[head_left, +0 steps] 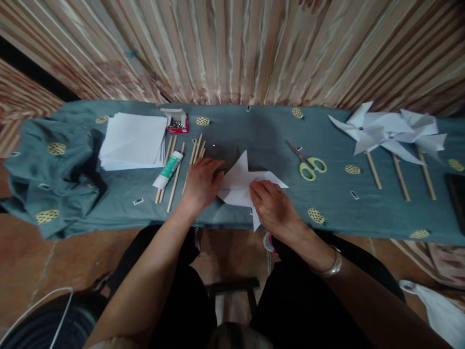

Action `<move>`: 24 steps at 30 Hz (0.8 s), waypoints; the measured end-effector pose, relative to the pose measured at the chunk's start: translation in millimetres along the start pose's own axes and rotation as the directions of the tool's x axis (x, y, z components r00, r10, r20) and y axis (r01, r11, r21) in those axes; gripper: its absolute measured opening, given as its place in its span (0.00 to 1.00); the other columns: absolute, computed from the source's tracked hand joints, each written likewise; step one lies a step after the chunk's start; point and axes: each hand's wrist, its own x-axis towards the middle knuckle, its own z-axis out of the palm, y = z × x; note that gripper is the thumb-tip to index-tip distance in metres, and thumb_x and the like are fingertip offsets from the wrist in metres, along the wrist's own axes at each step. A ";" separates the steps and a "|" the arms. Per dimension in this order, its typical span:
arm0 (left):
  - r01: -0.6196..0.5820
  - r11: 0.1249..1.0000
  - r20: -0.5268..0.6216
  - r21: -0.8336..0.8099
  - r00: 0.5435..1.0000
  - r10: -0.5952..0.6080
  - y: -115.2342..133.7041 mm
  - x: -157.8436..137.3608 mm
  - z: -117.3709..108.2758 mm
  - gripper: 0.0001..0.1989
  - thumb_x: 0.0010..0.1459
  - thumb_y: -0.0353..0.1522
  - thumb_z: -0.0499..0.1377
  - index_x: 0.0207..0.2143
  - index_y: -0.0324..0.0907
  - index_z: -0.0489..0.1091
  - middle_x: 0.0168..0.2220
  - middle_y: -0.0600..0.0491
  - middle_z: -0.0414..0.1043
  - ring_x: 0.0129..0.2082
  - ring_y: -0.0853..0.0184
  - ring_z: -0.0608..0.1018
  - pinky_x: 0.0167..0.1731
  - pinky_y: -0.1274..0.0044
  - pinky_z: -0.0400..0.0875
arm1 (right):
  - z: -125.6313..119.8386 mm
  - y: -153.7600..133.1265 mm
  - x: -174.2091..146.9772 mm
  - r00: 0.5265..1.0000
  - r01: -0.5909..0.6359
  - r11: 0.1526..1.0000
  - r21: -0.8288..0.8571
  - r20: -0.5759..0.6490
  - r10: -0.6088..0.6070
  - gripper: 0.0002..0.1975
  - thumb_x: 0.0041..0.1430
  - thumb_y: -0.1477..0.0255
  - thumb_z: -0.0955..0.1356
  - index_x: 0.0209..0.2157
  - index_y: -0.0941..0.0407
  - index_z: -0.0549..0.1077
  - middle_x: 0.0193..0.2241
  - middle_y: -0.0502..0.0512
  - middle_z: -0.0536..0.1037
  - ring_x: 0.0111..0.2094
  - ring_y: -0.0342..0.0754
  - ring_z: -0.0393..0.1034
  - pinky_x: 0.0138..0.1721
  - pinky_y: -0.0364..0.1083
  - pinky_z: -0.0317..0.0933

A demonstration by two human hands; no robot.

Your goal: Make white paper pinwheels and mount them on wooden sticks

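A white paper pinwheel [236, 182], with pointed folded blades, lies in front of me at the table's near edge. My right hand [274, 203] is closed, its fingers pinching the paper near the pinwheel's middle. At the left side, my left hand [204, 183] grips the paper's edge between thumb and bent fingers. Just beyond that hand is a small shiny pin [213, 145] on the cloth. Green-handled scissors [307, 165] lie to the right of the pinwheel, blades pointing away to the left.
Left of my hands are wooden sticks [176, 182], a glue tube [168, 169], a stack of white paper [134, 140] and an open red box of pins [177, 123]. Several finished pinwheels [390, 131] on sticks lie at the right. Cloth [61, 174] bunches at the left end.
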 end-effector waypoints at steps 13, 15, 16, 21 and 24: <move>-0.029 0.999 0.088 -0.041 0.996 0.033 -4.3 -10.5 -4.6 0.13 0.60 0.34 0.58 0.44 0.39 0.76 0.34 0.49 0.78 0.38 0.60 0.78 0.44 0.67 0.71 | 1.2 2.0 -2.3 0.999 -0.001 0.998 0.058 -0.037 0.003 0.18 0.61 0.84 0.60 0.47 0.64 0.76 0.48 0.67 0.78 0.47 0.58 0.67 0.46 0.55 0.64; 0.006 0.996 0.088 -0.087 0.996 0.001 -2.9 -10.1 -5.4 0.12 0.58 0.33 0.60 0.44 0.40 0.76 0.33 0.51 0.77 0.37 0.61 0.78 0.44 0.67 0.72 | 0.9 1.9 -2.9 0.999 -0.008 0.997 0.071 -0.046 0.011 0.18 0.61 0.84 0.59 0.47 0.64 0.76 0.47 0.67 0.78 0.47 0.58 0.67 0.46 0.55 0.64; 0.036 0.992 0.086 -0.124 0.996 -0.025 -1.6 -10.3 -6.5 0.12 0.57 0.32 0.60 0.44 0.40 0.76 0.33 0.51 0.77 0.37 0.62 0.78 0.44 0.68 0.72 | 0.6 2.0 -3.2 0.999 -0.008 0.997 0.079 -0.048 0.012 0.18 0.61 0.84 0.59 0.47 0.64 0.76 0.47 0.67 0.77 0.47 0.58 0.67 0.46 0.55 0.64; 0.179 0.882 0.073 -0.436 0.984 -0.163 9.8 -13.2 -14.4 0.16 0.57 0.36 0.62 0.47 0.40 0.76 0.36 0.51 0.78 0.34 0.66 0.78 0.37 0.74 0.73 | -0.2 3.1 -3.9 0.999 -0.001 0.994 0.110 -0.039 0.005 0.19 0.61 0.84 0.60 0.48 0.63 0.76 0.48 0.67 0.77 0.48 0.58 0.67 0.47 0.55 0.65; 0.253 0.730 0.161 -0.634 0.967 -0.196 16.4 -13.2 -17.1 0.19 0.59 0.43 0.59 0.46 0.39 0.77 0.33 0.50 0.78 0.31 0.67 0.77 0.33 0.75 0.73 | 1.3 3.8 -4.0 0.999 -0.004 0.994 0.108 -0.043 0.009 0.18 0.61 0.84 0.61 0.48 0.63 0.76 0.48 0.67 0.77 0.48 0.58 0.67 0.46 0.55 0.65</move>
